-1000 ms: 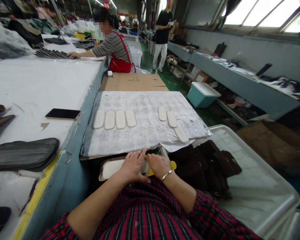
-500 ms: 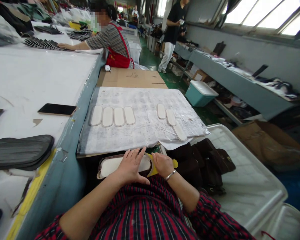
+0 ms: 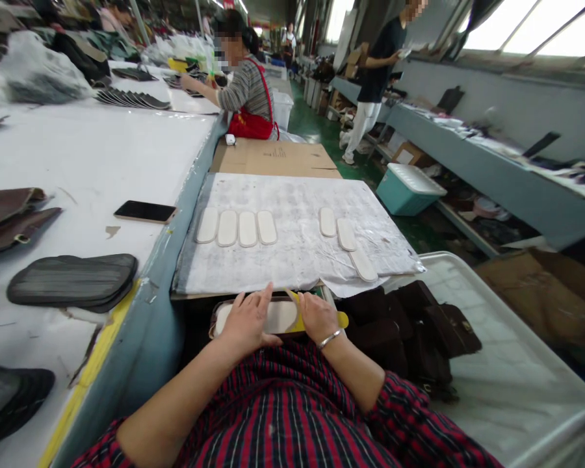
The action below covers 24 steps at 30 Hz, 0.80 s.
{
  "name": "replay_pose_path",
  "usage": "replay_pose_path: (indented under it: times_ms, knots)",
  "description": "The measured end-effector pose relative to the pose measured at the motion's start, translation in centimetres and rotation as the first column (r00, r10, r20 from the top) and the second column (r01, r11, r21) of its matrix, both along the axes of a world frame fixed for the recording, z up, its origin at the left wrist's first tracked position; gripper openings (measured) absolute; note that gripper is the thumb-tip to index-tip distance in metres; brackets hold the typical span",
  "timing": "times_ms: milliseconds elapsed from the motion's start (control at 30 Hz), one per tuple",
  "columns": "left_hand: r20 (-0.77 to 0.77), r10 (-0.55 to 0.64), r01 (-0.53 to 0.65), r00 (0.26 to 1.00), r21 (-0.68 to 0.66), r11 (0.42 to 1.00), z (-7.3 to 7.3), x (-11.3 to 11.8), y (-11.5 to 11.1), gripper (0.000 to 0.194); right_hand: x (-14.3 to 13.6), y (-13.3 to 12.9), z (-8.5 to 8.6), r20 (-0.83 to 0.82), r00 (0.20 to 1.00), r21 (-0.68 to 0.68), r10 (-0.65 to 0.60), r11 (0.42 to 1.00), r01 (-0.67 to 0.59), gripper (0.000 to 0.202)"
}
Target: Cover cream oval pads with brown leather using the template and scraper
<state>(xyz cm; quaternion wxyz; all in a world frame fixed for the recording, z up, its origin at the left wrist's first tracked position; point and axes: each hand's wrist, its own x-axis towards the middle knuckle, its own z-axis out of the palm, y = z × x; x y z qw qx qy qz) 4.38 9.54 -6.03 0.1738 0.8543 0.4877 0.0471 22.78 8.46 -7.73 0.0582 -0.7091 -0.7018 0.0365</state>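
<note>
My left hand (image 3: 246, 320) lies with fingers spread over a long white oval piece (image 3: 281, 316) set in a dark brown rim, in front of my lap. My right hand (image 3: 319, 317) is closed round a flat yellow tool (image 3: 343, 320), probably a scraper. The tool's other end meets the right end of the white piece. Beyond both hands, several rounded white pieces (image 3: 247, 229) lie in a row on a white-covered board (image 3: 297, 260). More white pieces (image 3: 346, 234) overlap at its right side.
To my right, dark brown leather-like pieces (image 3: 409, 318) lie in a pale plastic bin (image 3: 507, 364). On the left table (image 3: 102, 149) are a phone (image 3: 145, 212) and black sole-shaped pieces (image 3: 73, 279). A person in a red apron (image 3: 253, 123) works ahead; another person (image 3: 377, 71) stands in the aisle.
My view has shifted left. The yellow tool's tip and the white piece now sit closer together under my hands. The seated person's arm has lifted off the fanned black pieces.
</note>
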Motion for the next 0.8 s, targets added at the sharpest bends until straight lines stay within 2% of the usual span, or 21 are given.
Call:
replay_pose_path:
  times_ms: [100, 200, 267, 333, 433, 500, 533, 600, 700, 800]
  knots:
    - [-0.010, 0.103, -0.103, 0.995, -0.016, 0.995, 0.4, -4.6, -0.1, 0.109, -0.2, 0.8, 0.5, 0.024, 0.998, 0.061, 0.063, 0.996, -0.064, 0.039]
    - [0.131, 0.247, -0.247, 0.960, -0.023, 0.969, 0.0, -8.2, -0.8, 0.108, -0.5, 1.4, 1.3, 0.049, 0.995, 0.083, 0.088, 0.992, -0.092, 0.038]
    - [0.286, 0.348, -0.348, 0.892, -0.054, 0.936, -0.8, -9.4, -1.6, 0.108, -0.6, 1.7, 1.7, 0.059, 0.995, 0.030, 0.086, 0.996, -0.087, 0.039]
    - [0.445, 0.428, -0.387, 0.786, -0.186, 0.903, -2.2, -9.8, -2.6, 0.106, -0.5, 2.0, 2.2, 0.067, 0.993, -0.043, 0.101, 0.994, -0.098, 0.038]
    - [0.610, 0.541, -0.285, 0.579, -0.470, 0.836, -4.4, -9.5, -3.6, 0.102, -0.4, 3.3, 2.8, 0.083, 0.986, -0.080, 0.147, 0.987, -0.140, 0.038]
    - [0.676, 0.595, -0.200, 0.436, -0.572, 0.796, -5.6, -9.0, -3.7, 0.096, -0.5, 4.6, 3.3, 0.132, 0.982, -0.043, 0.131, 0.991, -0.127, 0.040]
    - [0.699, 0.609, -0.172, 0.375, -0.593, 0.787, -6.0, -8.8, -3.7, 0.092, -0.7, 5.3, 3.5, 0.158, 0.977, -0.039, 0.141, 0.990, -0.136, 0.041]
    - [0.736, 0.617, -0.132, 0.279, -0.607, 0.784, -6.5, -8.4, -3.5, 0.085, -1.5, 6.6, 3.7, 0.185, 0.954, -0.097, 0.235, 0.971, -0.220, 0.043]
    - [0.782, 0.596, -0.087, 0.180, -0.591, 0.802, -7.0, -8.2, -3.3, 0.084, -4.0, 7.8, 3.1, 0.141, 0.880, -0.240, 0.453, 0.878, -0.413, 0.043]
    - [0.805, 0.591, -0.039, 0.039, -0.590, 0.806, -7.4, -7.9, -3.2, 0.080, -7.4, 8.5, 2.2, 0.114, 0.832, -0.261, 0.543, 0.824, -0.503, 0.046]
